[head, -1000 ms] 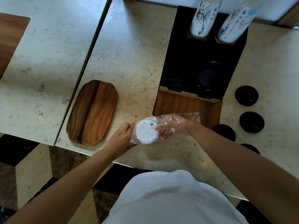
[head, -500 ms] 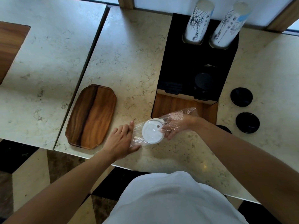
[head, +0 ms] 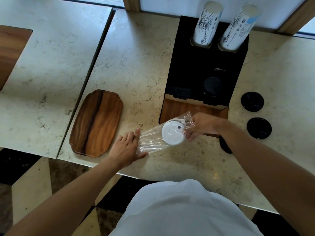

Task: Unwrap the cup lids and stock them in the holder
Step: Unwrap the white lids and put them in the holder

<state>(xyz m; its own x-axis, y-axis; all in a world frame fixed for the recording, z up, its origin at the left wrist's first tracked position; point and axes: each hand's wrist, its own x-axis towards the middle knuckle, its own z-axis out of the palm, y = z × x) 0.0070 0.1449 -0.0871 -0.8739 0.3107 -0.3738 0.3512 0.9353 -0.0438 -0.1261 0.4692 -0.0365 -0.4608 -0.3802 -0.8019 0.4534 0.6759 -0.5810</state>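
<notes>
- White fabric of the person's shirt (head: pixel 184 210) fills the nearest part of the view, with both bare forearms reaching out over the marble counter (head: pixel 139 53).
- Left hand (head: pixel 127 148) lies with straight, spread fingers on the loose tail of the clear plastic wrap (head: pixel 150 142), pinning it to the counter; 0.5 s ago it sat in much the same spot with the wrap shorter between the hands.
- Stretched film now runs taut from that hand to the stack of white lids (head: pixel 173 134), which has moved further right and toward the holder since 1 s ago.
- Right hand (head: pixel 202 125) grips the far end of the stack, fingers curled around it through the bunched wrap, just in front of the holder's wooden front.
- Wooden tray (head: pixel 96 123) sits to the left of the hands, unmoved.
- 2 black lids (head: pixel 252 101) lie flat on the counter right of the holder, with part of another dark disc showing behind the right forearm.
- Black holder (head: pixel 187 68) stands beyond the hands, a dark lid stack in 1 well.
- 2 printed cup sleeves (head: pixel 207 24) rise from its far wells.
</notes>
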